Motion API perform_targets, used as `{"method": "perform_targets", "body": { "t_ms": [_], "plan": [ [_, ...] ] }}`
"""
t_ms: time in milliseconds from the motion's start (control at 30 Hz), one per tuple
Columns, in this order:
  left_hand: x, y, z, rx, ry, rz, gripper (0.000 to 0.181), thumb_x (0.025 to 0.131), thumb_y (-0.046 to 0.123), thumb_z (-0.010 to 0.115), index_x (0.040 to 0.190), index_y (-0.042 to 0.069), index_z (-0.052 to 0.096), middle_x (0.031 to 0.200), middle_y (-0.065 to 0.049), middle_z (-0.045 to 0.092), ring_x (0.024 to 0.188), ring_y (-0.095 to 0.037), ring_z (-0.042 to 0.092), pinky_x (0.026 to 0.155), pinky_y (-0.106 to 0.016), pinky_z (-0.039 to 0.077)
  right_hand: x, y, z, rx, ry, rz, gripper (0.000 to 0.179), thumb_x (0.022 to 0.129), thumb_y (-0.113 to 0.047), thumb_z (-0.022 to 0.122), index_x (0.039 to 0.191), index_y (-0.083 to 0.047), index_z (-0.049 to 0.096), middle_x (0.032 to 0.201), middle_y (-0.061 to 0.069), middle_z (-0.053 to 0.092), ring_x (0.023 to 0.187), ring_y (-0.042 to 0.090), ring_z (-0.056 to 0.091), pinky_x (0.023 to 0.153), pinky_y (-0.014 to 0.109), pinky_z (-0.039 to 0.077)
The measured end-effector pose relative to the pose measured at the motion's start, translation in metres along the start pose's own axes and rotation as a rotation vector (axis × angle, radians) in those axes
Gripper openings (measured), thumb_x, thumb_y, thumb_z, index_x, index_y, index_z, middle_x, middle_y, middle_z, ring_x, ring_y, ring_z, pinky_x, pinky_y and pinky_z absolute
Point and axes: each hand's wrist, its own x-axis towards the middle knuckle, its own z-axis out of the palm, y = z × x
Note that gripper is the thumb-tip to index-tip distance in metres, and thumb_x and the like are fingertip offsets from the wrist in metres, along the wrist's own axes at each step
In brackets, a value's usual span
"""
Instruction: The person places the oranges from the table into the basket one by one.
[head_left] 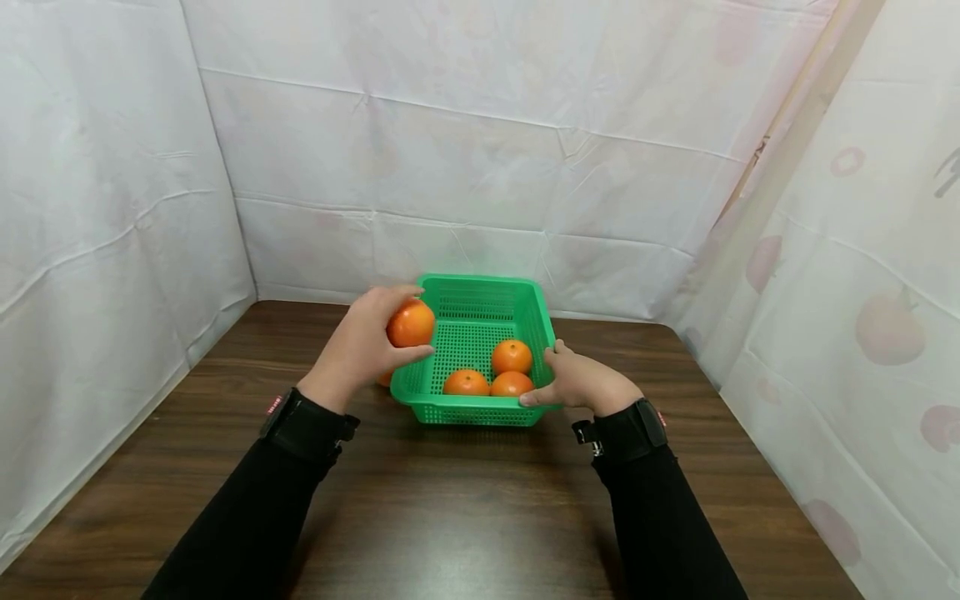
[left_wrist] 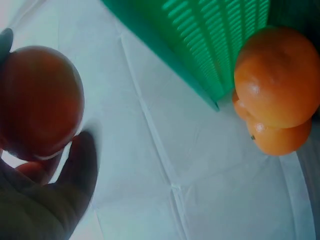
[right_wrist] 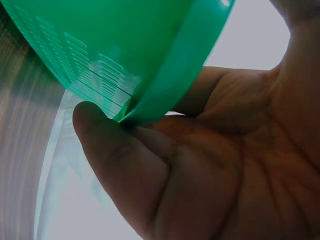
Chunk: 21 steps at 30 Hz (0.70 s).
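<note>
My left hand grips an orange between thumb and fingers, raised by the left rim of a green plastic basket. In the left wrist view the held orange looks dark, with the thumb against its lower side. Inside the basket, near its front right, lie three more oranges. My right hand holds the basket's front right corner, thumb over the rim. The right wrist view shows the fingers against the green wall.
Outside the basket on the left, an orange shows partly behind my left hand. The left wrist view has oranges clustered beside the basket wall. White cloth hangs around the brown wooden table.
</note>
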Motion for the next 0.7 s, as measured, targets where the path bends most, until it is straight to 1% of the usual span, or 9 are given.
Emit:
{"method": "perform_targets", "body": {
  "t_ms": [100,167,267,333,433,533,600,700],
  "plan": [
    [0.002,0.0,0.005,0.065,-0.018,0.067,0.075,0.081,0.044,0.094,0.146,0.023,0.062,0.139,-0.01,0.063,0.12,-0.035,0.052,0.092,-0.052,0.055,0.0,0.0,0.0,0.005,0.0,0.001,0.113,0.092,-0.063,0.076,0.169,-0.001,0.02,0.178,0.025,0.003,0.163,0.044,0.022,0.127,0.061,0.032],
    [0.005,0.001,0.008,0.072,-0.033,0.089,0.072,0.08,0.046,0.094,0.14,0.021,0.064,0.137,-0.008,0.064,0.118,-0.034,0.054,0.092,-0.051,0.054,0.0,0.0,0.001,0.0,0.002,0.003,0.113,0.092,-0.064,0.076,0.169,-0.001,0.021,0.178,0.026,0.003,0.163,0.044,0.023,0.127,0.061,0.033],
    [0.012,0.002,0.011,0.043,-0.048,0.092,0.069,0.079,0.045,0.095,0.133,0.017,0.062,0.131,-0.005,0.065,0.112,-0.03,0.058,0.093,-0.048,0.056,0.001,0.0,0.001,-0.005,0.006,0.01,0.114,0.092,-0.064,0.076,0.169,-0.001,0.021,0.178,0.025,0.004,0.163,0.043,0.023,0.127,0.061,0.033],
    [0.016,0.002,0.012,0.034,-0.055,0.088,0.07,0.079,0.043,0.095,0.133,0.015,0.059,0.129,-0.006,0.064,0.109,-0.028,0.06,0.092,-0.046,0.057,0.001,0.0,0.001,-0.006,0.009,0.011,0.113,0.092,-0.064,0.076,0.169,0.0,0.021,0.178,0.025,0.004,0.163,0.043,0.023,0.127,0.061,0.033],
    [0.021,0.001,0.012,0.036,-0.067,0.09,0.077,0.082,0.039,0.094,0.144,0.016,0.055,0.134,-0.009,0.059,0.109,-0.029,0.061,0.09,-0.046,0.06,0.003,0.0,0.001,-0.003,0.01,0.01,0.114,0.092,-0.064,0.076,0.169,0.0,0.021,0.178,0.025,0.004,0.163,0.043,0.023,0.127,0.061,0.032],
    [0.025,-0.002,0.011,0.045,-0.096,0.104,0.08,0.085,0.034,0.091,0.154,0.021,0.052,0.14,-0.014,0.052,0.112,-0.031,0.061,0.09,-0.045,0.062,0.005,-0.001,0.003,-0.002,0.01,0.013,0.114,0.092,-0.065,0.076,0.169,-0.001,0.021,0.178,0.025,0.004,0.163,0.043,0.023,0.127,0.061,0.032],
    [0.028,-0.004,0.01,0.033,-0.125,0.106,0.076,0.087,0.031,0.089,0.154,0.025,0.054,0.141,-0.016,0.047,0.11,-0.031,0.061,0.089,-0.045,0.062,0.006,-0.001,0.003,-0.004,0.01,0.014,0.114,0.091,-0.065,0.076,0.169,-0.001,0.021,0.178,0.025,0.004,0.163,0.043,0.023,0.127,0.061,0.032],
    [0.032,-0.006,0.01,0.011,-0.157,0.102,0.065,0.089,0.032,0.088,0.146,0.025,0.059,0.14,-0.015,0.044,0.107,-0.03,0.061,0.088,-0.042,0.062,0.007,-0.002,0.003,-0.006,0.013,0.014,0.114,0.091,-0.065,0.076,0.169,-0.001,0.022,0.178,0.025,0.005,0.163,0.043,0.023,0.127,0.061,0.032]
  ]
}}
